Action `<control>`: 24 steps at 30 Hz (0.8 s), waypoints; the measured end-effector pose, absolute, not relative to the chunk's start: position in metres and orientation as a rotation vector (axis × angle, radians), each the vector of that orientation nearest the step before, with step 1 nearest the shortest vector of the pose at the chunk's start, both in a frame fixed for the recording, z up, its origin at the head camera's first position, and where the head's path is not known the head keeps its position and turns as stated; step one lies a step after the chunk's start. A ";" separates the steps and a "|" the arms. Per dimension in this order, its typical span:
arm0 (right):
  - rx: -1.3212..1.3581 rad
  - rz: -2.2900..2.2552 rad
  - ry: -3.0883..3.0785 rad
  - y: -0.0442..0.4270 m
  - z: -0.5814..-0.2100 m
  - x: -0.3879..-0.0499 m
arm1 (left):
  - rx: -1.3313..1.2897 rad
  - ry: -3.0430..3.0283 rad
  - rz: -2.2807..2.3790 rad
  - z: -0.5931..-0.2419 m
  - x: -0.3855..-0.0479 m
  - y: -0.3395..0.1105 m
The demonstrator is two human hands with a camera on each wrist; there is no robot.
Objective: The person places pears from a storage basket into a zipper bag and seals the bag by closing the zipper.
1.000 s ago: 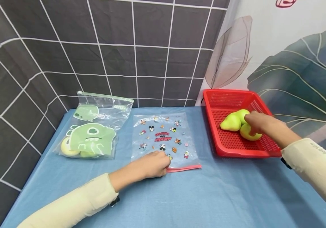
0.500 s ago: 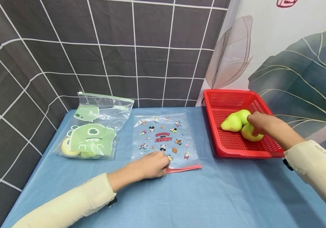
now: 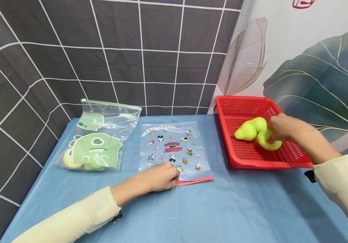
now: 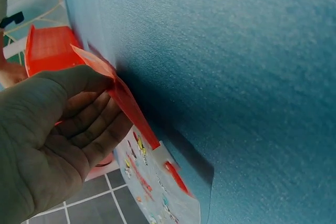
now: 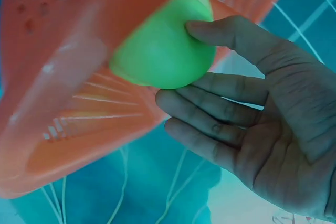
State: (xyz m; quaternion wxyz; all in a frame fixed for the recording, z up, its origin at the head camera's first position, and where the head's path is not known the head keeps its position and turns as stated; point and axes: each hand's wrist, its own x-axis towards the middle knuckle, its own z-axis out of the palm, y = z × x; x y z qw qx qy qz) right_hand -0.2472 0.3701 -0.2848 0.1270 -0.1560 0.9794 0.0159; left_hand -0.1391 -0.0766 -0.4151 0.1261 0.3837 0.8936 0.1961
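My left hand pinches the red zip edge of a clear zip bag printed with small cartoon figures, which lies flat on the blue cloth. In the left wrist view the thumb presses the red strip against the fingers. Inside the red basket at the right, my right hand holds a rounded green fruit between thumb and fingers, partly covering it. The right wrist view shows the thumb on one side of this fruit and fingertips on the other. A green pear and another green fruit touch beside it.
Another zip bag, with a green cartoon face and several pale fruits inside, stands at the left against the dark gridded backdrop. Blue cloth covers the table. The basket's raised rim surrounds the right hand's work area.
My right hand has shifted right and turned slightly on the green fruit, baring less of it. The basket's near right corner shows further right. The left hand stays on the bag's edge.
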 end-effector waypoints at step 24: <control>-0.771 -0.064 3.266 0.301 -0.246 -0.212 | 0.889 2.686 0.867 -0.354 -0.164 -0.079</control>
